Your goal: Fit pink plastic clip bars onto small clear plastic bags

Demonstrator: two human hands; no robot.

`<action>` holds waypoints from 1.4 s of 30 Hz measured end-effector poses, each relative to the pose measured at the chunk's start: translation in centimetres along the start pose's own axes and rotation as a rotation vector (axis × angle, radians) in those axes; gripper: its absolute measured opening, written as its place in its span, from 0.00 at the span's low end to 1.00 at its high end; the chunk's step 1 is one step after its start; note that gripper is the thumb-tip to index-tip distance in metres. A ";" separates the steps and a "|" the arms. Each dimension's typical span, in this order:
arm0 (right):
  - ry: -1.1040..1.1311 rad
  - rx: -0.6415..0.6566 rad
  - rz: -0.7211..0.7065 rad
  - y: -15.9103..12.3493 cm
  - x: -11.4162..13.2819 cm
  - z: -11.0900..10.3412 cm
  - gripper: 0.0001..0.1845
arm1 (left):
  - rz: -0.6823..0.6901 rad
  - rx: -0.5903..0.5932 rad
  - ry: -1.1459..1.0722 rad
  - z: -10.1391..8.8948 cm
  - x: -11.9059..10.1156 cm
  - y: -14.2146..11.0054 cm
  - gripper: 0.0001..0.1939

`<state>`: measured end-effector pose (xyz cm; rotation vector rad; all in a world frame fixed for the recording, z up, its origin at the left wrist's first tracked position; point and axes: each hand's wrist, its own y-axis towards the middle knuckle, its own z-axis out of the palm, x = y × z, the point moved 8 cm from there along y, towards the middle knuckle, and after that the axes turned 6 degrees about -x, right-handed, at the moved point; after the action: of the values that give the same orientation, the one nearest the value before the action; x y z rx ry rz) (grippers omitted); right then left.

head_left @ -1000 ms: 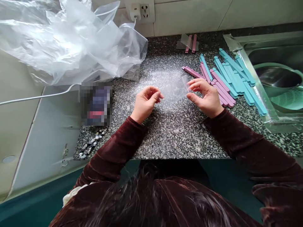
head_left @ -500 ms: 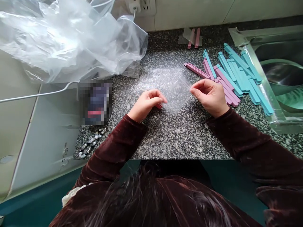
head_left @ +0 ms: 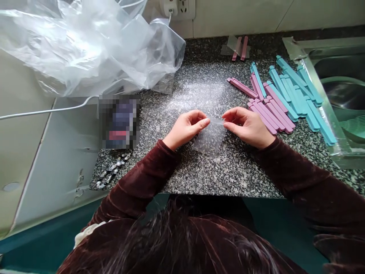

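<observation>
A small clear plastic bag (head_left: 209, 140) hangs between my hands, low over the speckled counter. My left hand (head_left: 188, 127) pinches its upper left edge between thumb and fingers. At the upper right corner, my right hand (head_left: 248, 126) grips the same edge with thumb and forefinger. Just beyond my right hand lie several pink bag clips (head_left: 268, 117), partly behind the fingers. Several turquoise bag clips (head_left: 295, 93) are heaped farther right, beside the sink. Two more pink clips (head_left: 244, 48) rest at the back with clear bags (head_left: 228, 50) around them.
A big crumpled plastic bag (head_left: 114, 49) spreads over the back left, with a white cable (head_left: 48, 113) below it. A blurred-out phone-like object (head_left: 121, 121) and a beaded string (head_left: 114, 167) lie left. The sink (head_left: 316, 87) borders the right side.
My left hand has come up to the bag's edge and now pinches it. The bag has turned so its edge runs level between both hands. The view has shifted slightly.
</observation>
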<state>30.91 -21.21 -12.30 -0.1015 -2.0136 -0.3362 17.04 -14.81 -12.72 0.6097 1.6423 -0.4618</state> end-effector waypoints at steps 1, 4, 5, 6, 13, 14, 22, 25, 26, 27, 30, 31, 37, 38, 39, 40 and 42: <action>-0.003 0.016 -0.002 -0.1 0.1 0.2 0.10 | 0.013 -0.015 0.012 -0.1 -0.1 0.0 0.10; -0.019 0.049 -0.009 -0.2 0.3 0.5 0.11 | 0.031 -0.050 0.049 -0.3 -0.2 0.0 0.09; -0.029 0.058 -0.011 -0.2 0.4 0.6 0.12 | 0.030 -0.060 0.060 -0.4 -0.2 0.0 0.09; -0.044 0.067 -0.013 -0.2 0.5 0.6 0.12 | 0.029 -0.067 0.068 -0.4 -0.2 0.0 0.09; -0.111 0.101 -0.037 -0.4 1.0 1.0 0.08 | 0.053 -0.094 0.071 -0.3 -0.3 -0.2 0.09; -0.109 0.101 -0.035 -0.4 1.0 1.0 0.09 | 0.055 -0.098 0.070 -0.3 -0.3 -0.2 0.09; -0.082 0.070 0.003 -0.4 0.5 0.8 0.12 | 0.028 -0.107 0.069 -0.4 0.0 -0.2 0.10; -0.081 0.073 0.004 -0.4 0.5 0.8 0.13 | 0.022 -0.117 0.077 -0.5 0.1 -0.1 0.10; -0.082 0.075 0.004 -0.4 0.5 0.8 0.12 | 0.021 -0.120 0.078 -0.4 0.1 -0.1 0.10; -0.082 0.076 0.004 -0.3 0.6 0.9 0.12 | 0.023 -0.121 0.077 -0.4 0.1 -0.1 0.10; -0.079 0.080 0.006 -0.3 0.7 1.0 0.11 | 0.034 -0.113 0.074 0.0 0.0 -0.2 0.10; -0.076 0.078 0.007 -0.3 0.8 1.0 0.11 | 0.037 -0.108 0.076 0.1 0.0 -0.2 0.10; -0.099 0.073 0.004 -0.4 0.9 0.9 0.12 | 0.039 -0.067 0.113 0.3 -0.3 -0.3 0.10; -0.102 0.077 0.002 -0.4 0.9 0.9 0.12 | 0.032 -0.052 0.114 0.4 -0.2 -0.3 0.10; -0.104 0.080 -0.001 -0.5 0.9 1.0 0.12 | 0.023 -0.037 0.112 0.5 -0.2 -0.3 0.10; -0.106 0.083 -0.004 -0.5 1.0 1.1 0.12 | 0.014 -0.022 0.111 0.7 -0.1 -0.4 0.10; -0.106 0.083 -0.009 -0.5 1.0 1.2 0.11 | 0.015 -0.002 0.116 0.9 0.0 -0.4 0.10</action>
<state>29.34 -21.41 -12.00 -0.0594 -2.1311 -0.2567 17.52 -15.65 -12.88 0.6574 1.7464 -0.4203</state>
